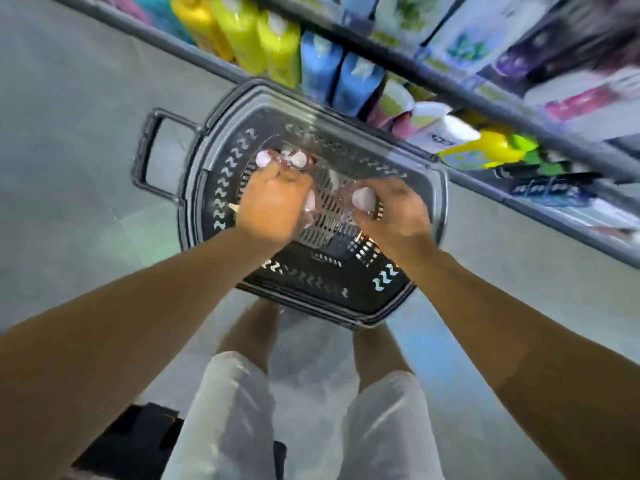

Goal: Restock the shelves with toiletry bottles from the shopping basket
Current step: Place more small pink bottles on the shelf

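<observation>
A dark grey shopping basket point(426, 237) stands on the floor in front of my legs. Both hands are down inside it. My left hand point(272, 202) is closed around small clear bottles with pale pink caps point(298, 158) that stick out beyond my fingers. In my right hand point(394, 211) is another bottle with a pale pink cap point(363, 197). The picture is blurred, so the bottles' bodies are hard to make out. The lowest shelf point(485, 187) runs diagonally just behind the basket.
The shelf holds yellow bottles point(239, 32), blue bottles point(318, 65), white refill pouches point(467, 39) and a yellow-green bottle lying on its side point(485, 150). The basket's handle point(145, 154) hangs off its left side. Grey tiled floor lies to the left. A dark object point(135, 438) sits by my left foot.
</observation>
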Demonstrator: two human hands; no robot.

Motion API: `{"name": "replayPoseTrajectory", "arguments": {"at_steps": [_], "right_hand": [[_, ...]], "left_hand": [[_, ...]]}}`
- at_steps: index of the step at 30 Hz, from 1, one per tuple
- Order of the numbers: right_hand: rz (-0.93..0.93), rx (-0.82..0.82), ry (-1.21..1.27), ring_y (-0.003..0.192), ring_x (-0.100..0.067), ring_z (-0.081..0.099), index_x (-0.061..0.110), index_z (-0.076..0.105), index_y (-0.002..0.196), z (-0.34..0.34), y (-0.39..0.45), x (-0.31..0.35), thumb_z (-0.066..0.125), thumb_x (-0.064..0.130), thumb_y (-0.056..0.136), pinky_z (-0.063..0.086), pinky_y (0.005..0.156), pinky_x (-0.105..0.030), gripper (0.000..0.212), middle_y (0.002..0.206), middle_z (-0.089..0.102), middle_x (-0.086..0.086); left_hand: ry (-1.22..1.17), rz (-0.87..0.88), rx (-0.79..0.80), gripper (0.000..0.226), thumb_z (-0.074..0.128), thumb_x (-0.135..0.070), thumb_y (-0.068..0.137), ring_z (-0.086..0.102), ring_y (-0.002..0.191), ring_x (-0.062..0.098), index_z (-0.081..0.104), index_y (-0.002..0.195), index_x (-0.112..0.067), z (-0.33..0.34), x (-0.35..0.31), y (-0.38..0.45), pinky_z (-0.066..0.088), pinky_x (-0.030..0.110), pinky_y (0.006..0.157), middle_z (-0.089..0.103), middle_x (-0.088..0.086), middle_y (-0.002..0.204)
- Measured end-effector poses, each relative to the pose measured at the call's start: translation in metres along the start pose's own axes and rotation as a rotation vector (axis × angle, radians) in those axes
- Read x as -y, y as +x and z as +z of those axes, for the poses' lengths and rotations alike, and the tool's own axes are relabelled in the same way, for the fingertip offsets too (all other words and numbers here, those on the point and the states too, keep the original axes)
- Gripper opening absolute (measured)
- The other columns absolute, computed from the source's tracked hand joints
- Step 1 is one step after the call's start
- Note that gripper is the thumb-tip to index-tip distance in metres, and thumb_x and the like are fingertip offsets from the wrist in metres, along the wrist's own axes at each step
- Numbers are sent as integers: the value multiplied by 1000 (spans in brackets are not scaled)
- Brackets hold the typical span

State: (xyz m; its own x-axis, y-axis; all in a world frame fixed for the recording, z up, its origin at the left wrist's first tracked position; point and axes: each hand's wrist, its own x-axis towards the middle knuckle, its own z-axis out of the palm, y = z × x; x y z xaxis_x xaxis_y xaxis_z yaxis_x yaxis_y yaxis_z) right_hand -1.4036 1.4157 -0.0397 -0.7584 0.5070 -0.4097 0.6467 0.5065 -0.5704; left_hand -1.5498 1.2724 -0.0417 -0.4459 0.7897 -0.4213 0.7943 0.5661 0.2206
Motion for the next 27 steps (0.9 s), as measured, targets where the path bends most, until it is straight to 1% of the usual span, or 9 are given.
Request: {"name": "replayPoseTrajectory", "arguments": {"at_steps": [3,5,8,12,15,18,21,24,27], "right_hand": [[-68,-116,72,100,-19,59,17,70,110,-66,-33,53,71,25,84,44,87,-26,27,105,67,-2],[-80,-184,79,93,-22,61,13,70,105,-110,-55,88,74,22,82,46,83,-31,25,98,68,-6],[-95,-226,64,88,-18,63,18,70,104,-166,-80,133,73,25,81,50,78,-34,24,97,69,-3],[-125,-372,155,79,0,63,26,69,93,-228,-107,182,72,27,81,52,72,-26,13,85,69,14],[-168,-508,142,74,-7,63,23,67,84,-266,-123,213,68,30,82,51,69,-32,8,79,69,8],[-141,-596,214,80,-16,66,20,70,98,-303,-137,238,72,26,79,53,78,-37,20,84,71,2],[-185,-720,198,78,-4,63,21,68,106,-342,-155,262,73,23,79,49,76,-21,28,90,71,4],[-250,-818,170,76,-8,63,22,68,109,-379,-175,283,71,27,83,51,79,-29,27,89,70,3],[-291,-861,128,84,-18,66,21,66,113,-415,-191,297,68,29,87,52,82,-39,27,94,71,-1]], "left_hand": [[-22,92,-18,32,62,-38,82,53,109,21,62,112,-26,-79,-8,-22,39,34,98,66,-4,111],[-133,101,-58,36,64,-38,83,53,114,23,63,116,-23,-133,-14,-38,39,35,98,66,-1,115],[-347,135,-232,30,70,-22,81,59,102,32,69,108,-9,-213,-27,-66,37,29,87,70,9,106],[-428,224,-437,27,74,-19,76,61,88,31,70,98,-4,-304,-44,-98,33,27,73,70,14,93],[-455,225,-498,30,80,-22,72,61,90,28,70,98,-10,-358,-56,-113,39,28,73,69,9,95],[-507,251,-565,36,83,-22,69,63,91,27,70,101,-11,-405,-70,-124,47,34,79,70,8,96],[-567,307,-624,36,80,-24,69,64,88,23,70,101,-14,-449,-81,-137,51,35,79,70,4,95],[-568,350,-710,34,78,-21,72,61,83,13,70,105,-16,-489,-95,-149,47,25,76,70,-1,96],[-609,385,-730,32,77,-17,76,56,68,-5,70,106,-19,-528,-110,-162,38,3,66,66,-10,87]]}}
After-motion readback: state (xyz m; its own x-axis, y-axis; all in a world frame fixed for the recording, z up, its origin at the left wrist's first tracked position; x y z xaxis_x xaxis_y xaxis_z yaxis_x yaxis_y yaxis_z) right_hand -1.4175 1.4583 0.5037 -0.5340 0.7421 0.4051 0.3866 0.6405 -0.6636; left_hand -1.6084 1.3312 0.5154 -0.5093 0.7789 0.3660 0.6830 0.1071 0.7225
